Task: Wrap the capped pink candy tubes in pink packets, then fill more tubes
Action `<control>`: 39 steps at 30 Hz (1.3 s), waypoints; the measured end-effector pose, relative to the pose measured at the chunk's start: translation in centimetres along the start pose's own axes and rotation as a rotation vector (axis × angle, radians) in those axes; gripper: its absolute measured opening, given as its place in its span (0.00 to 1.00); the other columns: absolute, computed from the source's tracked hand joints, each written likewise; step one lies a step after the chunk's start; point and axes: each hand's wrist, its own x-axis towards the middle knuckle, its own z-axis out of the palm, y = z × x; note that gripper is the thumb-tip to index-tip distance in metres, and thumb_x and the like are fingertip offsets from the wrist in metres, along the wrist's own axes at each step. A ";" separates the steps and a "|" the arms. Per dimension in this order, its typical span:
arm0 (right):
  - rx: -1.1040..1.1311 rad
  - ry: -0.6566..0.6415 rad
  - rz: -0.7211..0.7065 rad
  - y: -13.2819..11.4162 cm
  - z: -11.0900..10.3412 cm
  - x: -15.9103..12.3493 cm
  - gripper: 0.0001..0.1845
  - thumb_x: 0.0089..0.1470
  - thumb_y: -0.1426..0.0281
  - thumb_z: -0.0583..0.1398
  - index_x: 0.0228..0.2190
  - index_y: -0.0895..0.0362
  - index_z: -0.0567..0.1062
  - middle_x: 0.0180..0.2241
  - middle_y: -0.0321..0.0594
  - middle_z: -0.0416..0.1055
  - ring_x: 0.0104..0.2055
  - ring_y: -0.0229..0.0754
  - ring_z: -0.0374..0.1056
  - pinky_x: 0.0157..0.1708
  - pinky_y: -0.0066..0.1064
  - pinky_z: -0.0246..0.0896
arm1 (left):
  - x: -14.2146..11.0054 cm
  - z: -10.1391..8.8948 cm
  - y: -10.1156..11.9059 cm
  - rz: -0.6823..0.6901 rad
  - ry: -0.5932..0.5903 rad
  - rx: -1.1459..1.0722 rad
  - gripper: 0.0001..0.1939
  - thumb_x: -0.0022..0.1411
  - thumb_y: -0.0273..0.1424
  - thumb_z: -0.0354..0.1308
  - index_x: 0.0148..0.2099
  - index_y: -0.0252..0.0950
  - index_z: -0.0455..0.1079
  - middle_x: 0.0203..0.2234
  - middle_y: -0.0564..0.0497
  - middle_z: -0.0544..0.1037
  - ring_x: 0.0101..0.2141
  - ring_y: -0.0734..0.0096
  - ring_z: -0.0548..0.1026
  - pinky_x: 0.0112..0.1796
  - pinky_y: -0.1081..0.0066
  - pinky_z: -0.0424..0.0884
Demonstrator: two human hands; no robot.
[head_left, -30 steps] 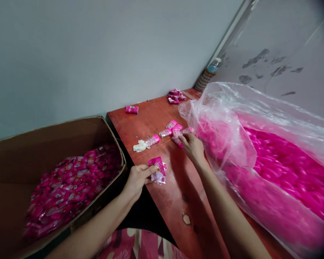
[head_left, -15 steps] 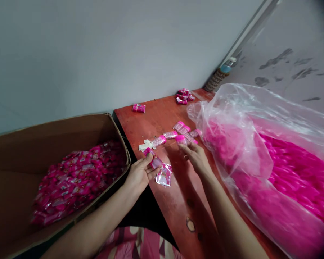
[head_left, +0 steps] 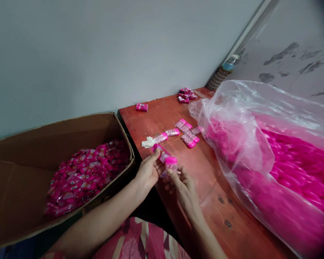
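Observation:
My left hand (head_left: 149, 171) pinches a small pink-printed plastic sachet (head_left: 160, 153) at the near edge of the red table (head_left: 213, 187). My right hand (head_left: 182, 184) holds a little clear bottle with a pink cap (head_left: 171, 163) upright, right against the sachet. Both hands meet over the table's near left corner. Several more pink-capped bottles (head_left: 187, 133) lie loose on the table beyond them, beside a crumpled white scrap (head_left: 148, 142).
A cardboard box (head_left: 24, 151) holding many pink packets (head_left: 86, 174) stands to the left. A large clear plastic bag (head_left: 272, 154) full of pink items covers the table's right side. Small pink packs (head_left: 142, 107) and a pile (head_left: 186, 95) lie at the far edge by the wall.
My right hand has come back from the loose bottles carrying one bottle to my left hand. The left hand has turned the sachet toward it.

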 end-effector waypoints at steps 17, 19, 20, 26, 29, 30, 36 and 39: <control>0.072 -0.018 -0.058 1.8 0.2 0.8 0.14 0.49 0.59 0.59 0.33 0.55 0.66 0.22 0.33 0.68 0.20 0.34 0.63 0.17 0.24 0.56 | -1.1 -0.1 0.3 0.035 -0.279 0.374 0.15 0.44 0.37 0.65 0.26 0.29 0.67 0.18 0.49 0.72 0.17 0.75 0.69 0.18 0.76 0.63; 0.057 -0.014 -0.063 1.8 0.2 0.8 0.14 0.49 0.59 0.59 0.32 0.55 0.66 0.21 0.33 0.68 0.19 0.34 0.63 0.17 0.23 0.56 | -1.1 -0.2 0.4 0.032 -0.284 0.395 0.15 0.45 0.36 0.65 0.25 0.29 0.67 0.17 0.49 0.72 0.17 0.75 0.69 0.17 0.75 0.63; 0.068 -0.028 -0.057 1.8 0.1 0.9 0.14 0.49 0.59 0.59 0.32 0.55 0.65 0.21 0.33 0.68 0.19 0.34 0.62 0.17 0.23 0.55 | -1.0 -0.2 0.5 0.035 -0.298 0.410 0.14 0.45 0.36 0.64 0.25 0.29 0.67 0.16 0.50 0.72 0.16 0.75 0.68 0.17 0.75 0.63; 0.142 -0.085 -0.029 1.5 -0.1 1.0 0.14 0.49 0.59 0.59 0.30 0.56 0.64 0.19 0.33 0.68 0.15 0.32 0.60 0.13 0.21 0.51 | -0.8 -0.3 0.6 0.081 -0.354 0.548 0.15 0.44 0.38 0.64 0.22 0.29 0.68 0.14 0.50 0.70 0.15 0.73 0.68 0.16 0.75 0.62; 0.009 0.026 -0.125 1.3 -0.1 1.0 0.13 0.47 0.62 0.61 0.30 0.56 0.65 0.21 0.31 0.68 0.20 0.32 0.62 0.18 0.22 0.55 | -0.9 -0.4 0.4 0.116 -0.309 0.543 0.13 0.44 0.35 0.64 0.23 0.28 0.70 0.17 0.48 0.73 0.18 0.75 0.70 0.20 0.76 0.65; -0.001 0.028 -0.132 1.2 -0.1 1.0 0.12 0.47 0.62 0.61 0.30 0.56 0.65 0.21 0.31 0.68 0.20 0.32 0.62 0.18 0.22 0.56 | -1.0 -0.4 0.3 0.117 -0.309 0.533 0.13 0.45 0.35 0.64 0.23 0.28 0.70 0.17 0.48 0.73 0.18 0.75 0.70 0.20 0.76 0.65; 0.220 -0.137 -0.031 1.5 -0.3 1.8 0.13 0.49 0.61 0.59 0.28 0.56 0.63 0.18 0.31 0.68 0.14 0.30 0.59 0.12 0.19 0.50 | -1.6 -0.5 -0.1 0.038 -0.459 0.511 0.16 0.48 0.38 0.61 0.21 0.29 0.67 0.12 0.52 0.67 0.13 0.74 0.66 0.16 0.73 0.65; 0.252 -0.164 -0.054 1.7 -0.5 1.8 0.12 0.48 0.63 0.61 0.32 0.56 0.65 0.22 0.32 0.70 0.18 0.32 0.63 0.15 0.20 0.56 | -1.3 -1.0 0.2 0.045 -0.401 0.473 0.15 0.47 0.36 0.62 0.23 0.28 0.68 0.14 0.51 0.68 0.14 0.75 0.67 0.16 0.74 0.65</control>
